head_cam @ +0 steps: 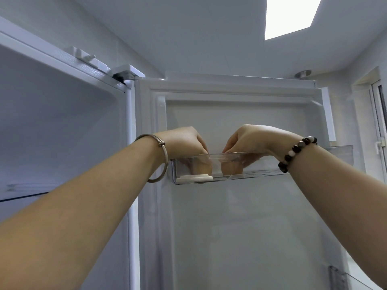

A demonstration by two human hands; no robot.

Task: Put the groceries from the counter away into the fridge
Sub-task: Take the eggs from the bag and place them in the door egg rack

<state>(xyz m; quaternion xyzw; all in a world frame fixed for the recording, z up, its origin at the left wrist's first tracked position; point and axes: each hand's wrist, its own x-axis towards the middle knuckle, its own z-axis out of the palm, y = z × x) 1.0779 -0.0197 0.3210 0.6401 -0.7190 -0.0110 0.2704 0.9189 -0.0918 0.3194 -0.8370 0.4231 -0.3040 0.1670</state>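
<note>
Fridge door point(240, 227) open, clear top bin point(297, 164). Left hand point(184, 143) curls fingers round an egg point(202, 167), right hand point(249, 141) round a second egg point(231, 168), both inside bin above white tray point(194, 178); probably seating them against rolling.

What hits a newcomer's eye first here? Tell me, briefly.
The left hand and right hand reach over the rim of the clear door bin, high on the open fridge door, each holding what looks like a brown egg. A bright ceiling light glares at top right.
</note>
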